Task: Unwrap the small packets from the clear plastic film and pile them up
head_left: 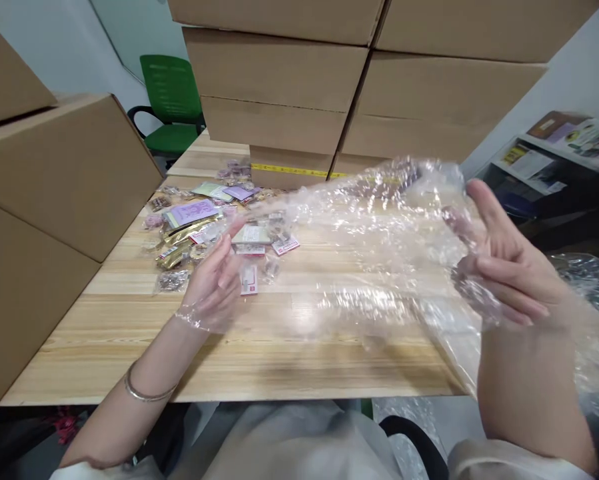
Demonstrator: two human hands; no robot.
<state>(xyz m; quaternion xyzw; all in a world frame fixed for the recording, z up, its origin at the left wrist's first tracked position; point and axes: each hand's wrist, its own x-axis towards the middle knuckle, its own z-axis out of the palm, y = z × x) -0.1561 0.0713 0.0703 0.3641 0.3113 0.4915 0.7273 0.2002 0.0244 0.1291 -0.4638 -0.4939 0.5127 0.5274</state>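
A clear sheet of bubble wrap [369, 247] is stretched above the table between my two hands, blurred in parts. My right hand [514, 267] grips its right end, with several fingers curled into the plastic and the thumb pointing up along the edge. At the left end, my left hand [214, 283] is closed on the wrap, and some film hangs over the wrist. Behind my left hand lies a pile of small packaged items: a purple packet [193, 212], gold foil packets [176, 253], a pale green packet [213, 191] and small clear bags [172, 280].
Large cardboard boxes [279, 73] are stacked at the back of the wooden table [129, 353]. Another cardboard box [64, 173] stands on the left. More bubble wrap [592, 287] spreads at the right. A green chair [172, 93] and a shelf [544, 167] are farther off.
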